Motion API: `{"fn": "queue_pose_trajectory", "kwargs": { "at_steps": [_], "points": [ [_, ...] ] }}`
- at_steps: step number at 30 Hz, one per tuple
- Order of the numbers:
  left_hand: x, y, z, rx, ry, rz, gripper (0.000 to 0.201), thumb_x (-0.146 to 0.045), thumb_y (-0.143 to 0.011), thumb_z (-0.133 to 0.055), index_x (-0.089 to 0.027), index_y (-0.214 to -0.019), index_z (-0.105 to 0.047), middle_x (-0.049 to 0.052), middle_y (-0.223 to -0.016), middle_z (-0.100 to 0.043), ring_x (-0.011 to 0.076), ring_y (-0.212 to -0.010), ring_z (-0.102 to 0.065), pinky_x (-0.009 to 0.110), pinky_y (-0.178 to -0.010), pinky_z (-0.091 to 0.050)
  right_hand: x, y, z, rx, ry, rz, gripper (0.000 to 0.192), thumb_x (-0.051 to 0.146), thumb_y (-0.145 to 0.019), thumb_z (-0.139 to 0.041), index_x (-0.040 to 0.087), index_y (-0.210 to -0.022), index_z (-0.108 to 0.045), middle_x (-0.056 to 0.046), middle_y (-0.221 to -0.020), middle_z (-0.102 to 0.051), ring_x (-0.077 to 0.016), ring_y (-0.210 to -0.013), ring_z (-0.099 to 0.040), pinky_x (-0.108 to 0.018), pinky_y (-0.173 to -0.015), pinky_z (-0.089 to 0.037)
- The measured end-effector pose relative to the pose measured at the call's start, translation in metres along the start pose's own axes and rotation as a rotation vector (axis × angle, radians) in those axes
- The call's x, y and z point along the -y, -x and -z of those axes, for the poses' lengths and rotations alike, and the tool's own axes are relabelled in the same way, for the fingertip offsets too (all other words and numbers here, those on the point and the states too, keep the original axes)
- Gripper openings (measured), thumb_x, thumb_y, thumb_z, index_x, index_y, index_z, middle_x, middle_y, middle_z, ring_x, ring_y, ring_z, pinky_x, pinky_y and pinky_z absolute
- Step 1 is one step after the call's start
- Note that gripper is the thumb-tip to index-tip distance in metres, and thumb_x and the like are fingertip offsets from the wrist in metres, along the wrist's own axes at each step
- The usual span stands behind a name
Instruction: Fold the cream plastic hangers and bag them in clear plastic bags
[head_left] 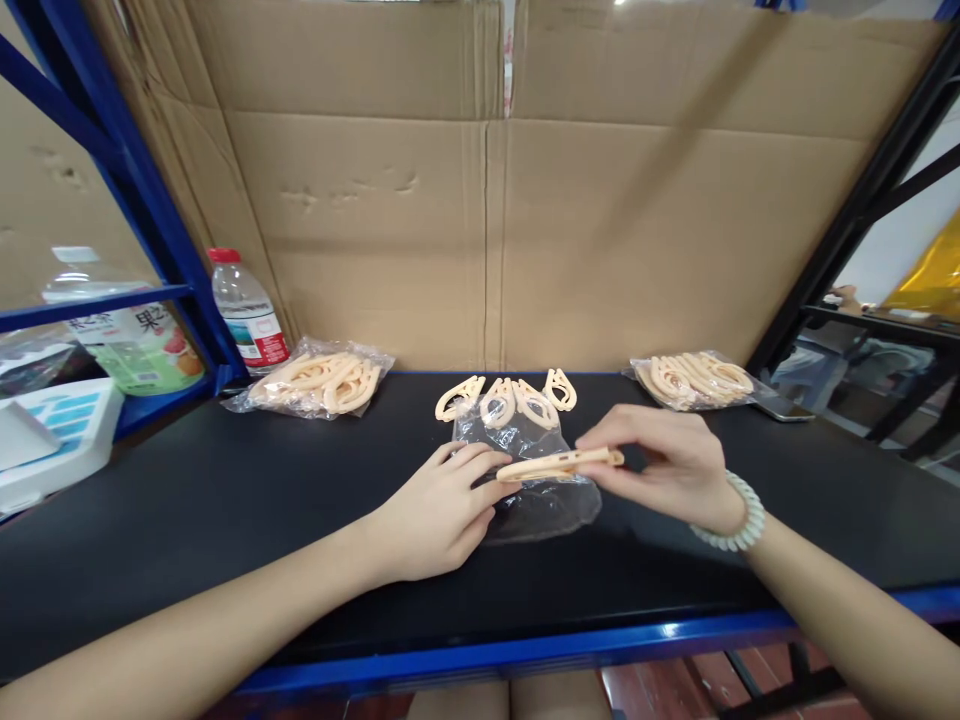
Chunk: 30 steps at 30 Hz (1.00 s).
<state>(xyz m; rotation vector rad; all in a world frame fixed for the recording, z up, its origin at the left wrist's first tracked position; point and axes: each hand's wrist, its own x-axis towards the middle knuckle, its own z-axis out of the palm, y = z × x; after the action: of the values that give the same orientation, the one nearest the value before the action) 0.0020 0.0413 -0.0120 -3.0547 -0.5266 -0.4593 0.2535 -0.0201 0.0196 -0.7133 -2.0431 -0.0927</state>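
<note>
1. Hair clip (559, 464), peach plastic, sits dead center of the frame, pinched between both your hands just above the clear bag (540, 490) on the counter (225, 500).
2. Your right hand (664, 460) has fingers closed on the right end of the clip; your left hand (439, 510) rests on the counter with its fingertips closed on the left end and touching the bag's edge.
3. Handling guess: it looks light, thin and stiff, the kind of plastic that could snap if you flex it hard. Probably a bit slick too. Holding it by the ends like you're doing seems the sane spot, since the middle looks narrow.
4. The bag is soft, crinkly film, so I'd expect it to slide around on that smooth black top.
5. Just behind the bag, a row of loose clips (510, 398) lies flat on the counter.
6. Two filled bags of the same clips: one at middle left (319, 380), one at middle right (694, 380).
7. Room stuff: a cardboard wall (487, 200) fills the back, blue rack posts (150, 220) run down the left with a water bottle (247, 310) beside them, and a dark rack (862, 200) stands on the right.
</note>
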Motion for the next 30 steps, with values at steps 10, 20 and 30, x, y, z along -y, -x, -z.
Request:
{"fn": "queue_pose_trajectory", "kwargs": {
  "at_steps": [10, 20, 30],
  "points": [
    [0.001, -0.001, 0.000, -0.014, 0.012, 0.056, 0.058, -0.016, -0.079, -0.053, -0.022, -0.135, -0.040, 0.010, -0.135, -0.049, 0.0281, -0.127, -0.041, 0.047, -0.106, -0.030, 0.008, 0.002, 0.003, 0.168, 0.085, 0.065, 0.007, 0.018, -0.087, -0.061, 0.019, -0.092, -0.065, -0.001, -0.075, -0.067, -0.0101, -0.058, -0.058, -0.022, -0.050, -0.046],
    [-0.001, 0.000, 0.000, -0.022, 0.046, 0.041, 0.066, -0.012, -0.077, -0.051, -0.026, -0.139, -0.034, 0.009, -0.138, -0.046, 0.0290, -0.129, -0.040, 0.053, -0.109, -0.025, 0.009, 0.011, -0.037, 0.295, 0.655, 0.384, 0.014, 0.011, -0.090, -0.051, 0.014, -0.087, -0.065, -0.004, -0.068, -0.064, -0.0167, -0.062, -0.056, -0.030, -0.047, -0.038],
    [-0.005, 0.000, 0.004, 0.091, 0.124, -0.028, 0.063, -0.014, -0.081, -0.049, -0.025, -0.140, -0.032, 0.008, -0.141, -0.045, 0.0259, -0.133, -0.036, 0.055, -0.114, -0.010, 0.010, 0.007, -0.032, 0.493, 0.516, 0.277, 0.017, 0.026, -0.091, -0.056, 0.015, -0.079, -0.061, -0.005, -0.075, -0.060, -0.0196, -0.078, -0.052, -0.030, -0.059, -0.041]
  ]
}}
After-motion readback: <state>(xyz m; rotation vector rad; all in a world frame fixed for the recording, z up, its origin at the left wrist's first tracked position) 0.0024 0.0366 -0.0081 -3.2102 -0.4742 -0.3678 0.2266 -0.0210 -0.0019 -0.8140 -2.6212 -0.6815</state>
